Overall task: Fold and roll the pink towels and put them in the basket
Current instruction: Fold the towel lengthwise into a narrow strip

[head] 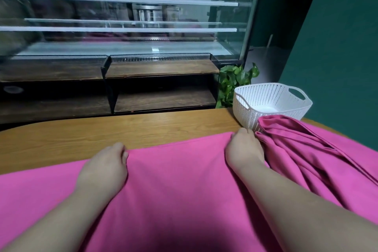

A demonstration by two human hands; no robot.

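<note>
A pink towel [176, 186] lies spread flat on the wooden table [126, 129], reaching down to the near edge of the view. My left hand [104, 168] grips its far edge on the left, fingers curled over the hem. My right hand [243, 149] grips the same far edge further right. A second pink towel [302, 153] lies bunched in folds just right of my right hand, one end leaning against the white perforated basket [272, 102]. The basket stands at the table's far right corner and shows nothing inside.
A dark wooden shelf unit [161, 86] and a glass display case [131, 18] stand behind the table. A green leafy plant [233, 82] sits left of the basket. A teal wall [337, 47] runs along the right.
</note>
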